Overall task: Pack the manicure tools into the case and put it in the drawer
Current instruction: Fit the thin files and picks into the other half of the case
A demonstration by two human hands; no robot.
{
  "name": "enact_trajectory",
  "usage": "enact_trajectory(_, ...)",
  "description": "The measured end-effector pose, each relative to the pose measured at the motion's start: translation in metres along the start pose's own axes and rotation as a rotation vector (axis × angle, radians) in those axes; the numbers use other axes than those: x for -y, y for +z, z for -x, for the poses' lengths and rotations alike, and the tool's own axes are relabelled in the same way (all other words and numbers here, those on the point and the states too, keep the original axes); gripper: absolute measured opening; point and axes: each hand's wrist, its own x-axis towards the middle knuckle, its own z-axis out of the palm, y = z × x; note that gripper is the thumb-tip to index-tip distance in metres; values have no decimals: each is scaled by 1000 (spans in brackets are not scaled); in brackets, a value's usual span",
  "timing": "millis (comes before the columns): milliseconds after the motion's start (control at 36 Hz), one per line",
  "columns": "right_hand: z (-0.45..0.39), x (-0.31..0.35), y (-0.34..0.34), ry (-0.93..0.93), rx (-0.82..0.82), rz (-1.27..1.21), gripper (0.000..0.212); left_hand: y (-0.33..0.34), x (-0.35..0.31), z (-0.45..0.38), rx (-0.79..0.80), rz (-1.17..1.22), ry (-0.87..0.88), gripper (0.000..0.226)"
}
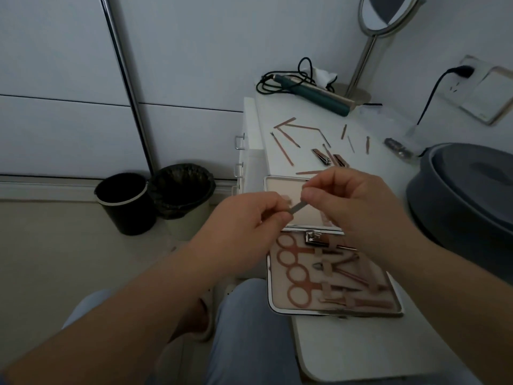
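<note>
Both hands are up over the open case (280, 298), sharing one small tool (296, 209) — a thin, flat grey strip, maybe a file, though it is too small to be sure. The left hand (249, 218) pinches its lower end between curled fingers and thumb; the right hand (358, 207) pinches the upper end the same way. So the strip's long axis runs on a slant, low on the left, high on the right, and it hangs above the case's lid half, not touching it.

The slotted half of the case lies below and toward the person, with scissors (298, 269) and a clipper (315, 238) already strapped in. The free slots seem to be on its right side, under the right wrist, so I would judge the right hand the nearer one to seat the strip — it would need to come down and back toward the person.

Much is still unpacked: thin sticks (283, 147) and two more clippers (322, 157) lie scattered on the tabletop (361, 357) beyond the case. The drawers (244, 151) sit at the table's left edge, shut.
</note>
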Motion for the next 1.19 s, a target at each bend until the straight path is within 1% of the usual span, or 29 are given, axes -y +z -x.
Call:
enact_trajectory(83,-4,-8,-3,20,-52,-12,14,-1,0,-3,-64,12,-15,4)
enact_trajectory(139,-7,-15,-7,48,-103,-45,13,-1,1,-5,-119,-1,-13,12)
enact_trajectory(222,-7,-25,-11,76,-145,-54,11,2,0,-8,-119,-185,60,22)
enact_trajectory(278,-7,-29,-14,97,-157,-48,11,6,-2,-12,-109,-314,114,22)
enact_trajectory(333,-6,-33,-18,114,-158,-15,9,8,-1,-15,-133,-370,153,20)
enact_trajectory(417,-5,-37,-25,136,-146,69,5,6,2,-21,-144,-391,187,21)
enact_trajectory(528,-3,-47,-34,156,-149,146,5,-1,8,-29,-46,-473,194,22)
enact_trajectory(611,-4,-53,-36,192,-145,121,5,-6,10,-34,56,-525,239,18)
enact_trajectory(694,-4,-57,-35,201,-148,99,5,-10,10,-38,112,-532,271,14)
enact_trajectory(833,-4,-59,-35,191,-142,112,4,-15,13,-42,129,-526,279,13)
enact_trajectory(944,-4,-58,-36,177,-121,126,3,-16,15,-44,147,-516,252,15)
enact_trajectory(1028,-3,-58,-35,165,-108,155,4,-14,13,-48,187,-495,222,23)
enact_trajectory(1111,-4,-58,-35,151,-109,179,4,-11,10,-51,226,-494,201,23)
enact_trajectory(1194,-4,-58,-35,150,-103,186,4,-10,8,-54,244,-460,195,29)
